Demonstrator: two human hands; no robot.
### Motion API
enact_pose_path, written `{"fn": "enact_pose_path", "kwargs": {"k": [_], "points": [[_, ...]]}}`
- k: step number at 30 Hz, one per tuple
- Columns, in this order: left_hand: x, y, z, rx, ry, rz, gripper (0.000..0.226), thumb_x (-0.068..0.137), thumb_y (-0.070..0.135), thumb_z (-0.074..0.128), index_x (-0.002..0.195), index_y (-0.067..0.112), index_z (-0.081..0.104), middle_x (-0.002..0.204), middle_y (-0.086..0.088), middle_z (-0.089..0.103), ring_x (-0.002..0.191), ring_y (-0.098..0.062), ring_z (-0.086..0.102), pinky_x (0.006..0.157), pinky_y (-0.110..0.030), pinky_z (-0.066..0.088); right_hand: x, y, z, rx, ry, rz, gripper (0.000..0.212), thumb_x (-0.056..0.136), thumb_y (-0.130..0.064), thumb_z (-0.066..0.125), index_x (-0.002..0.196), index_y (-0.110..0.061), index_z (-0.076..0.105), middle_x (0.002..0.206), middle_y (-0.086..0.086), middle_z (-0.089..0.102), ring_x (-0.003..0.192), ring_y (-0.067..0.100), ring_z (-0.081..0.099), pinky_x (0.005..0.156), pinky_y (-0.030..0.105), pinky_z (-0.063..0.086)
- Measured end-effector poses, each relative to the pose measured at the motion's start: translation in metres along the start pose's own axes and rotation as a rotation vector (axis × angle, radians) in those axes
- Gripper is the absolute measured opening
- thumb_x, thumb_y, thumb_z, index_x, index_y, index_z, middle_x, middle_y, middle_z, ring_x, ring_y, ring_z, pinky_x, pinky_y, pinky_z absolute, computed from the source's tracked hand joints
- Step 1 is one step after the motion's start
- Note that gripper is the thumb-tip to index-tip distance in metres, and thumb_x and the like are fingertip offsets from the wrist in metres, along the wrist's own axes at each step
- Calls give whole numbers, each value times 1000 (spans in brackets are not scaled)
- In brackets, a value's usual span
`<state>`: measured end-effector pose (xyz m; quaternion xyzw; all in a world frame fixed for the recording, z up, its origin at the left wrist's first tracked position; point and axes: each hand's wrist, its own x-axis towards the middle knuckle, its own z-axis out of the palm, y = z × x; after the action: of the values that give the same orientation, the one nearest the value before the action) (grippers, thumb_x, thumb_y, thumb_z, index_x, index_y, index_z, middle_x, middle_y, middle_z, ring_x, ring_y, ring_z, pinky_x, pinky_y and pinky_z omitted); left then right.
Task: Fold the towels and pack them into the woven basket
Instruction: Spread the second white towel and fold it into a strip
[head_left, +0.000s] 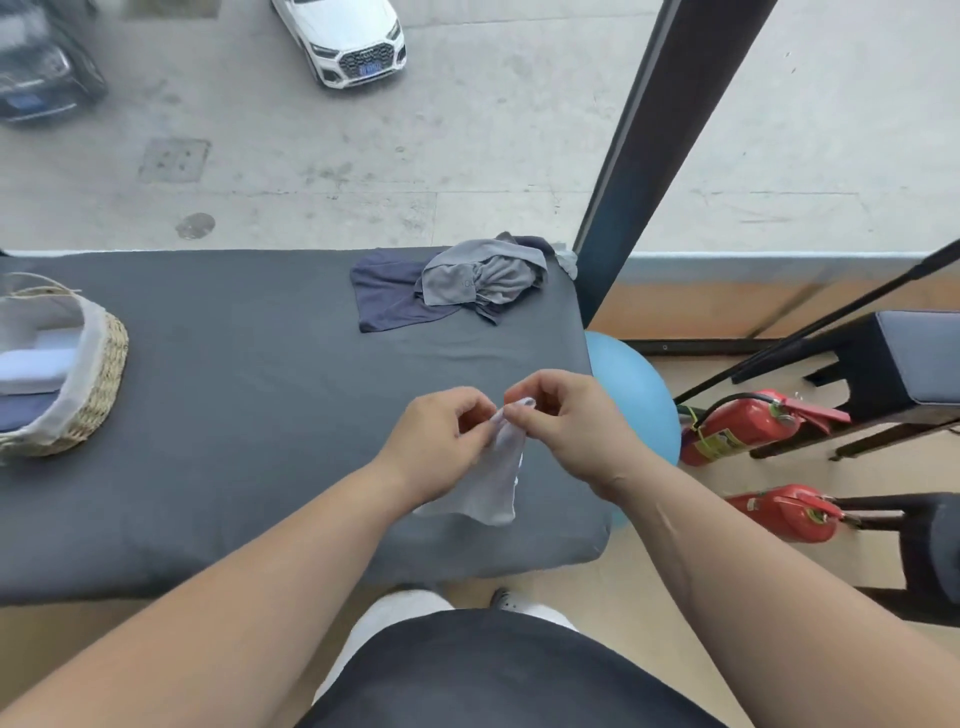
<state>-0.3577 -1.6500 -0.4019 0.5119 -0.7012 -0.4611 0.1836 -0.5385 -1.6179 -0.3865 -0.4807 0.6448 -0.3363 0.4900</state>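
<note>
Towel (493, 478) — top edge in the pinch of left hand (441, 436) and right hand (563, 415), rest below.

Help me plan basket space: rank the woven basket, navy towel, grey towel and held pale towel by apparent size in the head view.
1. woven basket, though cropped at the left edge.
2. navy towel, partly under the grey one.
3. grey towel and pale towel: alike; the pale one is bunched and nearer, so unranked.
</note>
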Motion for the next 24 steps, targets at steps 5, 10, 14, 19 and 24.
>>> {"fn": "enact_pose_path", "kwargs": {"k": [5,10,14,19,24], "points": [[-29,12,20,-20,31,-30,15,98,14,53,87,22,59,80,5,62,72,-14,52,73,-34,47,-32,28,-24,-167,-26,-74,22,88,-12,66,103,-29,68,71,-8,54,62,4,48,61,14,41],[-59,31,28,-26,69,-55,15,101,11,42,91,18,52,76,8,54,68,-8,44,65,-27,38,-53,48,-23,-449,-54,-131,12,94,-23,62,84,-24,69,82,-13,62,78,4,54,66,19,37],[-75,34,18,200,26,-41,7,92,15,52,93,22,50,77,5,55,67,-9,46,60,-26,37,-62,59,-30,-532,-164,-146,8,93,-23,63,88,-30,61,87,-16,65,85,9,60,74,27,48],[-91,22,10,251,104,-21,14,87,11,56,92,24,54,69,6,54,63,-10,47,58,-27,38,-63,73,-28,-623,-246,-128,14,97,-29,60,85,-25,65,80,-11,65,76,4,56,68,27,43],[-100,-1,-5,189,212,0,5,93,24,63,90,26,59,68,8,55,62,-10,49,59,-24,39,-67,75,-12,-519,-205,-119,25,104,-32,49,83,-19,55,77,-2,60,73,14,52,66,31,40]]}}
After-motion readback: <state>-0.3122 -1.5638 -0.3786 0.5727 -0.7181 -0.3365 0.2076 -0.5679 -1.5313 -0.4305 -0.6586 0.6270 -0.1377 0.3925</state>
